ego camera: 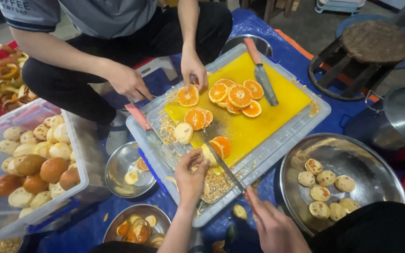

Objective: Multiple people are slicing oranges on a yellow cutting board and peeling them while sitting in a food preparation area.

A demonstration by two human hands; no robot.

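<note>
From the head camera, my left hand [191,175] curls around a peeled orange piece [208,154], pale and pithy, pinning it to the near edge of the smooth yellow cutting board [277,100]. My right hand [273,227] is closed around the handle of a knife [226,169], whose thin steel blade lies against the piece. Just beside it sits a cut orange half [222,146], wet and bright. Round orange slices [237,96] are fanned over the board's far end, near a second knife [262,72]. The board rests in a clear plastic tray [322,112] on a blue tarp [301,61] spread over the floor. A shiny metal bowl [380,168] at my right holds rind caps. Across the board, another person's hands [193,68] press an orange slice.
</note>
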